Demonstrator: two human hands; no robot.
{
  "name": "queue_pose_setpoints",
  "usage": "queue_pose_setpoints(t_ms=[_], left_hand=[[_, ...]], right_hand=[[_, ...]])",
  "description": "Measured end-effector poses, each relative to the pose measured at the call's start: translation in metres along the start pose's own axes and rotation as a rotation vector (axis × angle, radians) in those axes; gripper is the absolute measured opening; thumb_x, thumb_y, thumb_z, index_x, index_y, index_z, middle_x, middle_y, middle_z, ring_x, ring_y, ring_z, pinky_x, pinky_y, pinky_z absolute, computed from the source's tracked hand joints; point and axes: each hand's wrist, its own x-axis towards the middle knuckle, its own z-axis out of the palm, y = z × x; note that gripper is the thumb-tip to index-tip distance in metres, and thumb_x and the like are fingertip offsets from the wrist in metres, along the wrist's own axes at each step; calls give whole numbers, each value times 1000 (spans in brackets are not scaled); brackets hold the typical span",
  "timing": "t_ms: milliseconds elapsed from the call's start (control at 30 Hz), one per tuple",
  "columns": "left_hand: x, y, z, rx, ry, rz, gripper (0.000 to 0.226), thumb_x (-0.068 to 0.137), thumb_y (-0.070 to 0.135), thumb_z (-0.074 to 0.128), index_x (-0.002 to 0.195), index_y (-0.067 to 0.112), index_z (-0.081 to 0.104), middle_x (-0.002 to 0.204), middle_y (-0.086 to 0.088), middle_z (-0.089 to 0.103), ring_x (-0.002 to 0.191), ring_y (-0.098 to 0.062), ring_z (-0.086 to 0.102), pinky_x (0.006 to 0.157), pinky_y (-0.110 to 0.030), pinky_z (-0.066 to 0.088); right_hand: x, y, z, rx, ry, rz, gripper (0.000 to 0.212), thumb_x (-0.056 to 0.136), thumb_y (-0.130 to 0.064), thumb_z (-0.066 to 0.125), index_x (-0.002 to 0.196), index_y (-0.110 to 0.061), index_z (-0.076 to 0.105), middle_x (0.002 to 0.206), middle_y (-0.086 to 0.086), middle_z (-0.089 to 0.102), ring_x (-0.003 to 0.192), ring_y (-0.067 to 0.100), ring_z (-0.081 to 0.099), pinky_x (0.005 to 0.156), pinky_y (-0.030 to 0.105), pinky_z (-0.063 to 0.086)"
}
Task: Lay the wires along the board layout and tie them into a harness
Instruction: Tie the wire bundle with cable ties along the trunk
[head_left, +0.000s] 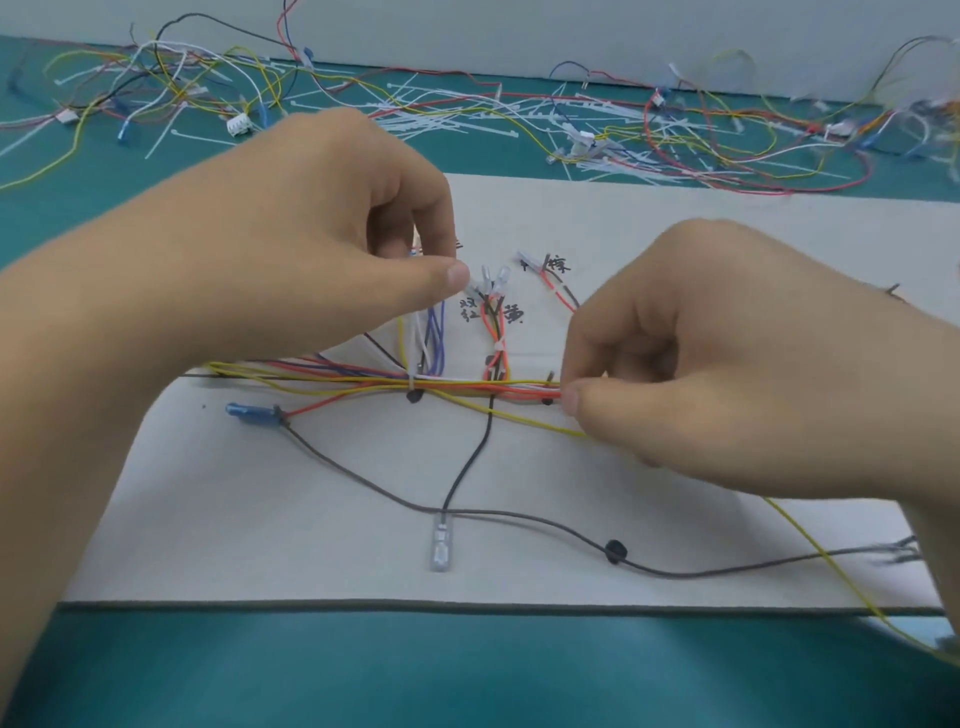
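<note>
Pinching what look like white and blue wires (434, 332) upright with left hand (311, 249), clamping the red-yellow bundle (467, 387) lying across the board (311, 519) with right hand (727, 353), just right.

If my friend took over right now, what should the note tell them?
Left hand: pinches the white and blue wires, held upright.
Right hand: pinches the main bundle on the board.
Done: a tie on the bundle, a second tie on the red-yellow branch.
Left: the grey wire and a yellow wire lie loose, untied.
</note>
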Motion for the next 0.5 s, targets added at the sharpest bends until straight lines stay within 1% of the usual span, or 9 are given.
queue_pose_setpoints(t_ms=[33,67,100,167,200,267,333,400,500], left_hand=[[0,0,0,0,-4,1,21,79,55,62,76,36,69,64,17,61,53,-4,54,55,-26,37],[0,0,1,3,-8,4,20,81,55,64,76,36,69,64,17,60,53,-4,54,54,-26,37],[0,0,1,6,-13,11,20,84,53,68,75,35,69,63,16,60,52,-4,54,52,-25,38],[0,1,2,1,-18,14,18,87,47,72,75,33,70,62,16,60,52,-3,53,49,-17,37],[0,2,3,-4,-24,10,18,87,47,72,76,33,70,61,16,60,51,-4,53,48,-17,36],[0,2,4,-7,-42,-4,21,84,53,69,76,33,70,60,17,59,51,-4,52,51,-24,35],[0,2,3,-9,-56,-22,23,82,56,64,76,34,70,61,20,58,51,-3,52,53,-25,33],[1,1,3,-24,-62,-36,25,86,57,66,76,34,70,60,22,57,52,-3,51,54,-26,32],[0,1,3,-43,-61,-29,28,88,59,67,77,33,70,56,18,55,49,-4,48,52,-26,32]], right_hand=[[0,1,1,-33,-7,13,14,77,-29,66,66,-23,72,51,-12,64,50,2,60,51,19,49],[1,0,2,-49,-14,18,11,77,-27,67,67,-25,73,53,-15,64,53,0,61,54,19,50],[1,-1,3,-63,-27,22,10,77,-27,68,69,-26,73,55,-18,64,57,-2,61,53,19,49],[0,-3,6,-116,-51,17,7,78,-29,68,73,-29,72,61,-21,64,64,-7,59,48,17,44],[-1,-5,7,-137,-59,7,5,78,-31,67,75,-30,71,63,-21,64,68,-10,57,49,18,43],[-3,-10,10,-134,-78,-17,8,76,-35,63,80,-31,69,68,-19,64,73,-15,51,52,23,45],[-4,-13,12,-120,-90,-33,12,75,-37,60,81,-30,68,65,-13,62,75,-12,49,56,26,47],[-4,-14,13,-123,-86,-37,7,77,-34,64,81,-29,68,62,-10,62,74,-6,51,58,29,50],[-5,-16,12,-102,-77,-27,3,80,-32,66,80,-30,69,63,-13,63,75,-10,52,55,25,48]])
